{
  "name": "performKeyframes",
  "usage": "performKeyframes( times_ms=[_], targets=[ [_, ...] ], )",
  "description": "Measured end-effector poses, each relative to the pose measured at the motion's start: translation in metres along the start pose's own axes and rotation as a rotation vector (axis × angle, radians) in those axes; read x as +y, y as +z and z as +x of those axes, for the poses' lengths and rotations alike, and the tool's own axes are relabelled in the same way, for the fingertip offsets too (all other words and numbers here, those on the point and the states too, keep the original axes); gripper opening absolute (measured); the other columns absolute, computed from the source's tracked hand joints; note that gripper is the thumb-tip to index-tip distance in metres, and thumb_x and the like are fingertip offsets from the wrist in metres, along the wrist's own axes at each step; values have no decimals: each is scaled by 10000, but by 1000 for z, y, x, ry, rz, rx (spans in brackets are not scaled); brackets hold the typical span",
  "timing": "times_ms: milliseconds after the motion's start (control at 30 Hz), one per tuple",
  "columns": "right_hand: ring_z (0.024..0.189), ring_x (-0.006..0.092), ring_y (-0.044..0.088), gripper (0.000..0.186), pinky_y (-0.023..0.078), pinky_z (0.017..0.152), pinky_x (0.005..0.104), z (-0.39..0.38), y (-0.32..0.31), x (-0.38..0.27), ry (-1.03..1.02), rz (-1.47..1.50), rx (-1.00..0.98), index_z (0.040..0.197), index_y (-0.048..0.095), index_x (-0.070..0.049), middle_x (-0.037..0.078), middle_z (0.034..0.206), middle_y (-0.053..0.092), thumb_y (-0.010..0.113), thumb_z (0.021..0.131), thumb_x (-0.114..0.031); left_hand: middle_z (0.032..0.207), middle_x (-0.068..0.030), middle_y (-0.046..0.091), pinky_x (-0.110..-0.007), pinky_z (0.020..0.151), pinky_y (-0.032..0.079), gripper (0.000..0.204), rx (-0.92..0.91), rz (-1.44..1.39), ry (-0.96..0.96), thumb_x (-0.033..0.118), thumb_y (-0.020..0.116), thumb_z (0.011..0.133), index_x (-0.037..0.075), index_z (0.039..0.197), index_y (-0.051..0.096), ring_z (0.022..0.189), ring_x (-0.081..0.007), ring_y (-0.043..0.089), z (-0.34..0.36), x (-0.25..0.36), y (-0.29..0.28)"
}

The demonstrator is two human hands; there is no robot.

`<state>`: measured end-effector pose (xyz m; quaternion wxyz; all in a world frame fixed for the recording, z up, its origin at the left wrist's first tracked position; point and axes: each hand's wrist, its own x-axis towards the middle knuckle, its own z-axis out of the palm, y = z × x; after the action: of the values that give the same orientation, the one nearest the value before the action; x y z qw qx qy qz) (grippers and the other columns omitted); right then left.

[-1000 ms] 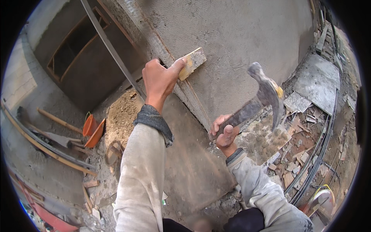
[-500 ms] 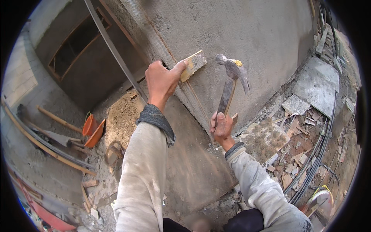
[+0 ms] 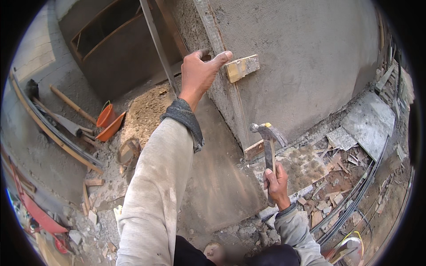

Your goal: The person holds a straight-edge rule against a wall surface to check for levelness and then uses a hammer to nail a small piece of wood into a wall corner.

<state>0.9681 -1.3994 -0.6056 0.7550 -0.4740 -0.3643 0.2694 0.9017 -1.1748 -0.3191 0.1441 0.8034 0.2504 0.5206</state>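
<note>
A claw hammer (image 3: pixel 269 148) is upright in my right hand (image 3: pixel 277 184), head at the top, with my fingers wrapped round its handle. My left hand (image 3: pixel 202 73) is raised at the wall corner, thumb stretched out and apart from the bent fingers, holding nothing that I can see. Just right of the thumb, a short wood block (image 3: pixel 242 67) lies across a long upright strip (image 3: pixel 239 111) along the corner. Whether the thumb touches the block I cannot tell. Lower down, another wood piece (image 3: pixel 254 150) sits across the strip's foot, close behind the hammer.
A plastered wall (image 3: pixel 301 66) rises ahead and right. On the left stand a sand pile (image 3: pixel 148 113), an orange bucket (image 3: pixel 105 116) and a long wooden handle (image 3: pixel 73 105). Broken tiles (image 3: pixel 326 204), dark cables (image 3: pixel 350 204) and a grey slab (image 3: pixel 366 122) lie on the right.
My left thumb has come off the wood block, which stays across the strip. My right hand has lowered the hammer, moving it away from the block.
</note>
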Motion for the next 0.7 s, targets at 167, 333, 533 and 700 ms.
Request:
performKeyframes(
  times_ms=[167, 333, 533, 700],
  targets=[
    [436, 88, 475, 290, 368, 404, 217, 3, -7, -12, 119, 95, -62, 963, 494, -33, 27, 603, 506, 456, 944, -320, 784, -47, 618, -193, 595, 462, 490, -38, -278, -6, 306, 757, 757, -86, 1012, 609, 669, -66, 547, 4, 9, -4],
    [414, 86, 462, 541, 399, 389, 228, 44, 19, -73, -51, 75, -72, 1404, 260, -38, 37, 666, 499, 442, 945, -260, 784, -54, 629, -206, 610, 489, 392, -107, -196, -30, 258, 736, 782, -75, 959, 628, 675, -81, 578, 10, 20, -12],
    [414, 82, 451, 636, 409, 377, 228, 80, 23, -90, -34, 165, -170, 1464, 108, -118, 38, 709, 485, 444, 933, -217, 785, -67, 638, -215, 615, 503, 325, -144, -148, -20, 216, 712, 803, -79, 915, 633, 673, -92, 597, 11, 26, -8],
    [412, 84, 445, 625, 405, 356, 239, 81, 26, -96, 44, 259, -256, 1465, 124, -141, 30, 702, 469, 443, 930, -194, 770, -59, 635, -214, 595, 493, 296, -146, -201, -24, 211, 705, 811, -65, 895, 643, 652, -91, 592, 9, 29, -9]
  ],
)
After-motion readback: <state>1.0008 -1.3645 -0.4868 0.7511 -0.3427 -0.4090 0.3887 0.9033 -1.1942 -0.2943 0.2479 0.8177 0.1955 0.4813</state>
